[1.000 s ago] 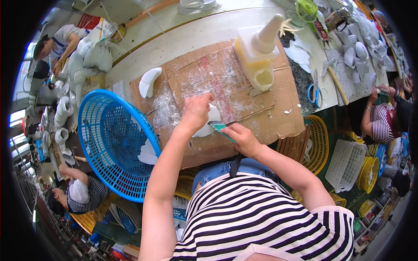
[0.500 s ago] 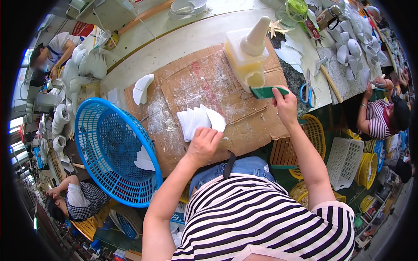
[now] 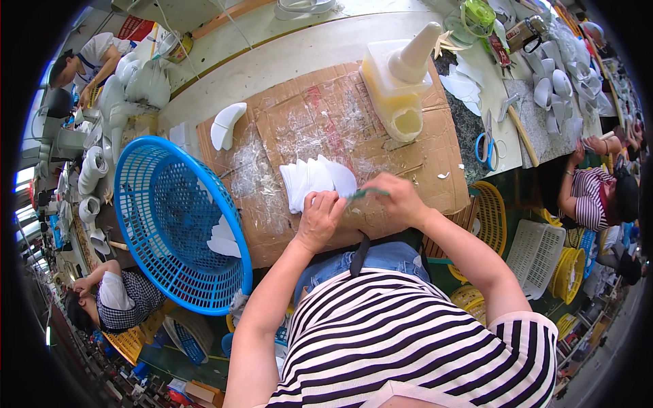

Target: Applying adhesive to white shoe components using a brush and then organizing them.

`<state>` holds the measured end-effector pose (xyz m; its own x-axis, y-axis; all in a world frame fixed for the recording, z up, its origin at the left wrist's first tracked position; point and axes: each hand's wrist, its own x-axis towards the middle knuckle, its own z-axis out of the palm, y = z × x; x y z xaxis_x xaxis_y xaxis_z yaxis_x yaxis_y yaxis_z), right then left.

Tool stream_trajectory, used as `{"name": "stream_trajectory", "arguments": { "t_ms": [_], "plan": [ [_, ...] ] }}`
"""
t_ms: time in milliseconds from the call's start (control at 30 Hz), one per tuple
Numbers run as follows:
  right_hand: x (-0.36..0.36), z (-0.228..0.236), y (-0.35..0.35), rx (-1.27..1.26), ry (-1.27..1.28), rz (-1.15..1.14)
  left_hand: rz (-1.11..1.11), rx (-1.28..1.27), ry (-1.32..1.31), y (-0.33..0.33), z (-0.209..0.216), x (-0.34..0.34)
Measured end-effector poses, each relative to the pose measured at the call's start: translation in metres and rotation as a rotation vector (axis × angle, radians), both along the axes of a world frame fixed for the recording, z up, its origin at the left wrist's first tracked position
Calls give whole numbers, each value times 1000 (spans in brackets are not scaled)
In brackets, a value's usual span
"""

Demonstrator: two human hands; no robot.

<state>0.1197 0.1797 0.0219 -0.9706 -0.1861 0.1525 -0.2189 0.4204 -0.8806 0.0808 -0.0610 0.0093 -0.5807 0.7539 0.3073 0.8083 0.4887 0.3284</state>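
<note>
White pieces (image 3: 309, 182) are lying fanned on the cardboard (image 3: 439, 146), just off center toward eight o'clock. The right hand (image 3: 401, 198) is clasping a green spreader (image 3: 371, 193), seemingly coating them; the left hand (image 3: 320, 221) is touching their near edge, pinch unclear. The next stroke is likely needing steady pieces.

Blue-handled scissors (image 3: 488, 138) lie near a wooden-handled hammer (image 3: 523, 136).

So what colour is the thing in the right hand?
Green. The tool shows best in the head view, partly covered by fingers.
</note>
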Motion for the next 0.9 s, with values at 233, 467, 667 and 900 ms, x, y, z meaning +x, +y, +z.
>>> {"name": "stream_trajectory", "arguments": {
  "t_ms": [233,467,667,900],
  "plan": [
    [0,5,8,-142,-334,-243,27,80,-138,-1,1,-10],
    [-7,7,12,-375,-288,-578,662,640,169,-94,137,-64],
    [-39,12,-44,-81,-35,-298,966,304,166,-186,97,-109],
    [-12,-4,-66,212,213,164,1082,267,-680,-208,51,-114]
  ]
}}
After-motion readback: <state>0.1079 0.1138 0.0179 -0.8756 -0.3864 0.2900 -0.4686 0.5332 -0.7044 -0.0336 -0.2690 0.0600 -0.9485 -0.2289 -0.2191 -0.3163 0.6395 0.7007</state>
